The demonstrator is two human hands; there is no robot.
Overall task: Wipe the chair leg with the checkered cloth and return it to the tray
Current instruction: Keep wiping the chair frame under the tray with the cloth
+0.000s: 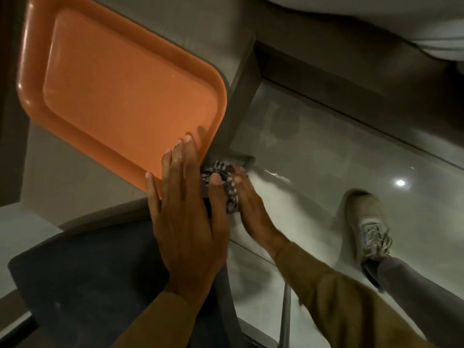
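Observation:
The black-and-white checkered cloth (224,182) is bunched in my right hand (252,212), low down beside the foot of a brown furniture leg (242,101) that runs down to the floor. That hand is blurred. I cannot tell whether the cloth touches the leg. The orange tray (120,91) lies bare on the brown surface above. My left hand (185,222) rests flat with fingers spread on the tray's near corner, holding nothing, and its thumb overlaps the cloth in view.
A dark blue chair seat (82,270) fills the lower left, with a thin grey metal leg (285,312) under it. My shoe (366,222) stands on the glossy pale floor (326,151) at right. A white rounded object (401,18) sits at top right.

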